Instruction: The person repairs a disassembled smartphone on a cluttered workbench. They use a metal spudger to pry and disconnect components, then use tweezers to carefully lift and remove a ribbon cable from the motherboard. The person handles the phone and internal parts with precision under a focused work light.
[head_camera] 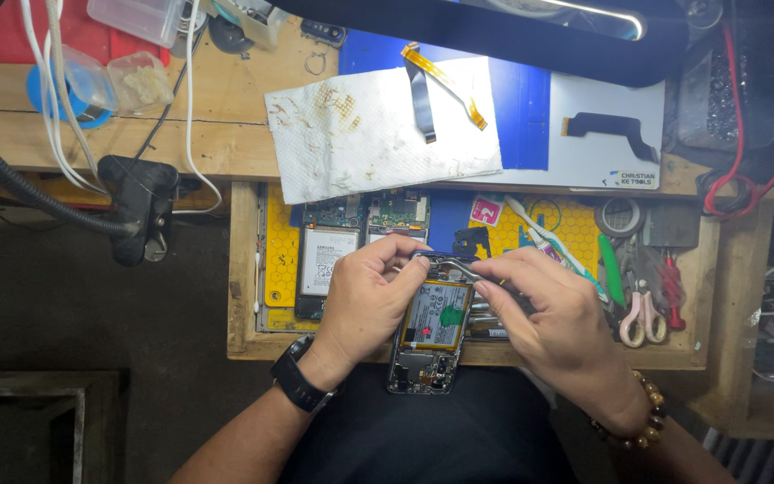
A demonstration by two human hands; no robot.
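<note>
Gripping an opened black smartphone with exposed battery (429, 333), left hand (365, 300) wrapped around its left edge, fingers curled tight. Pinching thin metal tweezers (461, 264), right hand (555, 318), tips at the phone's top end. Beyond the grip, a stained white paper towel (378, 130) on the wooden bench (226, 99).

Over the open drawer (242, 269) under the workbench's front edge, the left hand (365, 300) grips an opened phone (429, 327) by its left side while the right hand (553, 318) presses metal tweezers (459, 264) to its top end.
</note>
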